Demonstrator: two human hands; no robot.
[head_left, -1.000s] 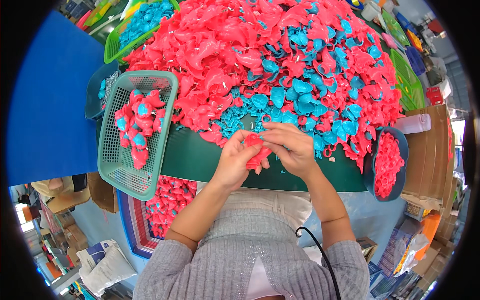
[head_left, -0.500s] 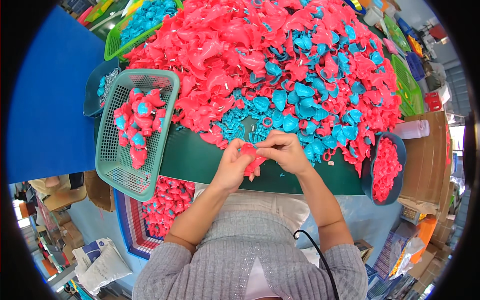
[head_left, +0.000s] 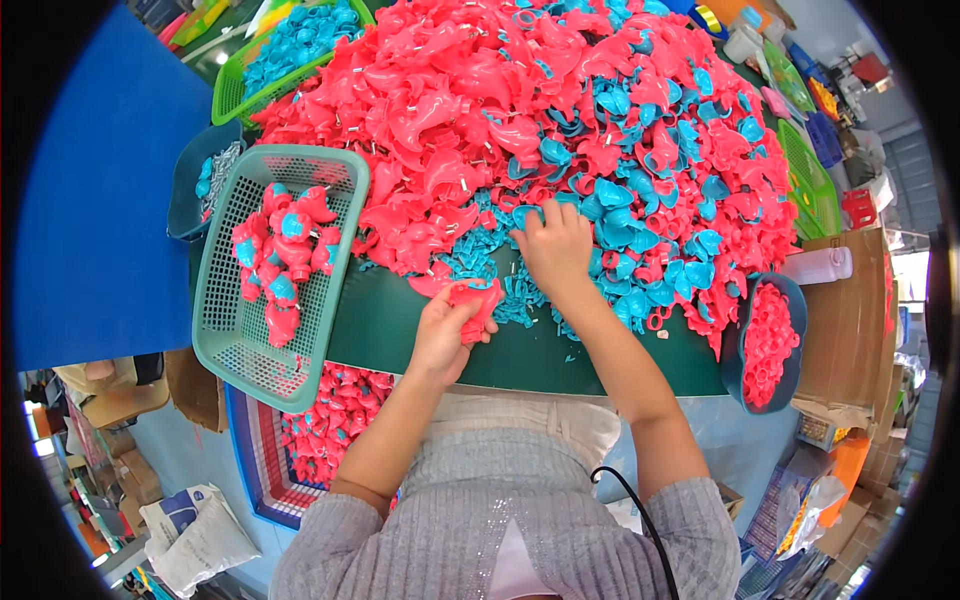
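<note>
Dark green tabletop (head_left: 390,335), curved by the lens, is seen across the middle, and most of it is buried under a huge heap of glossy coral-pink plastic shells (head_left: 420,120); cupped teal-blue plastic pieces (head_left: 620,225) are scattered through its right half. At far left, the view is filled by a flat blue panel (head_left: 110,200). On to the rectangular grey-green mesh basket (head_left: 255,375), placed left of the hands: a small cluster of pink-and-blue assembled pieces (head_left: 285,245) is held in it. Below the table edge, more such pieces are gathered in a blue-rimmed plastic crate (head_left: 250,465). Over at right, a dark blue-grey plastic bin (head_left: 734,350) is filled with small pink ring-like parts (head_left: 770,345).

And now the hands! By the left hand (head_left: 447,332), a folded pink plastic piece (head_left: 482,300) is pinched between thumb and fingers, just above the table's near side, a strip of blue showing along its top. The right hand (head_left: 556,245) is stretched out to the heap, fingers curled down beside the teal-blue pieces; whether anything is gripped cannot be told. Just below, small teal plastic clips (head_left: 520,298) are strewn.
</note>
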